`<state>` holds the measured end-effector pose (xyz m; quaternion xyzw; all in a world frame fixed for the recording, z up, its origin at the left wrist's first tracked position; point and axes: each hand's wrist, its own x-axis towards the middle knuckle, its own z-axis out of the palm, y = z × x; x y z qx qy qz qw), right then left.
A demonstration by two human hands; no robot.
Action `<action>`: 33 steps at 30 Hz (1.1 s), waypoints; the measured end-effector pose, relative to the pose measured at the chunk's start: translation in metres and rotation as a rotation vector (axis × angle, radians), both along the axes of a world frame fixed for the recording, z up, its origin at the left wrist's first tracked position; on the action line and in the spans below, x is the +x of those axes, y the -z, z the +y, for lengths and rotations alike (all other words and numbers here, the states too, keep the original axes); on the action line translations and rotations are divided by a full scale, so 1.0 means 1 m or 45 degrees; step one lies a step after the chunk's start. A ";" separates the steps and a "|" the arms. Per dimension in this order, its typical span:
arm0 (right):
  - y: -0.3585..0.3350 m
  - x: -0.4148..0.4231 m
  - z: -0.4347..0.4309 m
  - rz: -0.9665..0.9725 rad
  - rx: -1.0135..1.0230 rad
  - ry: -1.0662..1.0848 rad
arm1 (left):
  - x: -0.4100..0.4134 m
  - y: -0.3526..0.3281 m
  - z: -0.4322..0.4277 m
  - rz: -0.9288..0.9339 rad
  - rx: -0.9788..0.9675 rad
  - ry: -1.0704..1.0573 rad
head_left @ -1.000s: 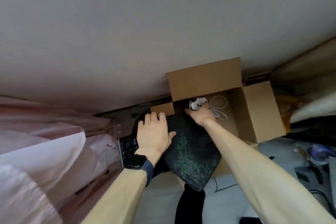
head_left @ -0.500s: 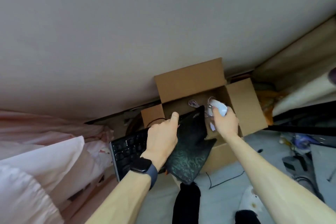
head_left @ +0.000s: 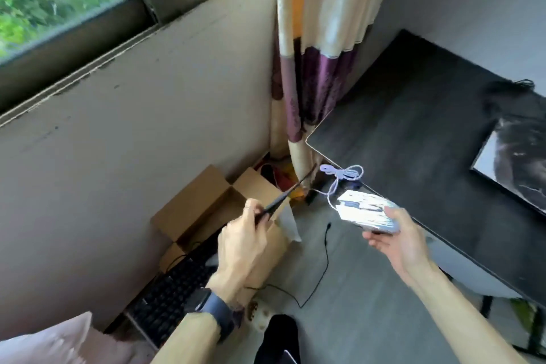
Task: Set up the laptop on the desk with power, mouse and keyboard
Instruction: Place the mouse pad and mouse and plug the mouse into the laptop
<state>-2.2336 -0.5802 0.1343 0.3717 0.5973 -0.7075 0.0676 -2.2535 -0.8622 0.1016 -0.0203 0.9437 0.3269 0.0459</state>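
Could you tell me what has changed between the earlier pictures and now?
The right hand has lifted the white mouse out of the cardboard box toward the desk. The left hand has pulled the dark mouse pad up, now edge-on. The keyboard still leans by the box.

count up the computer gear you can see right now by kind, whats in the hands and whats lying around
mouse, white, in the right hand: 1
mouse pad, dark, seen edge-on in the left hand: 1
keyboard, black, low by the cardboard box: 1
laptop, closed on the desk: 1
total: 4
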 end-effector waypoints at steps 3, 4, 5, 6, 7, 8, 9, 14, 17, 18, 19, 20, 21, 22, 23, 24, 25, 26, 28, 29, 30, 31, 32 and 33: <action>-0.044 0.045 0.043 0.128 -0.280 0.072 | 0.011 -0.051 0.039 0.176 0.040 0.030; -0.055 0.060 0.056 0.160 -0.349 0.092 | 0.016 -0.065 0.052 0.210 0.068 0.033; -0.063 0.076 0.068 0.189 -0.417 0.106 | 0.020 -0.078 0.066 0.226 0.093 0.045; -0.076 0.100 0.086 0.225 -0.486 0.113 | 0.030 -0.093 0.089 0.235 0.112 0.086; -0.085 0.126 0.104 0.270 -0.540 0.107 | 0.040 -0.107 0.112 0.237 0.122 0.141; -0.089 0.147 0.118 0.298 -0.579 0.098 | 0.045 -0.117 0.129 0.234 0.135 0.190; -0.091 0.168 0.132 0.309 -0.585 0.094 | 0.050 -0.126 0.148 0.238 0.144 0.246; -0.103 0.279 0.198 0.378 -0.580 0.098 | 0.097 -0.163 0.255 0.284 0.200 0.503; -0.098 0.319 0.223 0.374 -0.604 0.349 | 0.119 -0.174 0.300 0.257 0.214 0.621; -0.099 0.332 0.231 0.376 -0.593 0.442 | 0.126 -0.177 0.316 0.247 0.210 0.673; -0.097 0.343 0.240 0.389 -0.587 0.511 | 0.133 -0.180 0.330 0.233 0.204 0.716; -0.095 0.354 0.252 0.395 -0.586 0.587 | 0.140 -0.182 0.348 0.224 0.200 0.763; -0.091 0.364 0.265 0.394 -0.578 0.656 | 0.146 -0.184 0.365 0.218 0.195 0.805; -0.091 0.369 0.273 0.377 -0.568 0.713 | 0.152 -0.185 0.379 0.212 0.192 0.842; -0.088 0.374 0.284 0.360 -0.545 0.773 | 0.158 -0.187 0.396 0.215 0.194 0.889; -0.088 0.377 0.295 0.353 -0.526 0.818 | 0.163 -0.187 0.412 0.221 0.192 0.942; -0.086 0.378 0.306 0.360 -0.496 0.862 | 0.167 -0.186 0.427 0.230 0.191 1.001; -0.086 0.379 0.316 0.369 -0.460 0.888 | 0.170 -0.185 0.441 0.235 0.187 1.066; -0.086 0.378 0.339 0.359 -0.332 0.900 | 0.172 -0.184 0.467 0.235 0.170 1.208; -0.086 0.377 0.355 0.353 -0.230 0.891 | 0.171 -0.182 0.483 0.238 0.159 1.278; -0.088 0.375 0.370 0.343 -0.125 0.869 | 0.169 -0.183 0.497 0.252 0.152 1.335; -0.090 0.372 0.386 0.338 -0.037 0.830 | 0.166 -0.184 0.510 0.263 0.148 1.385; -0.091 0.368 0.403 0.336 0.023 0.801 | 0.162 -0.186 0.527 0.267 0.150 1.431; -0.089 0.363 0.424 0.321 0.077 0.783 | 0.158 -0.186 0.545 0.262 0.166 1.470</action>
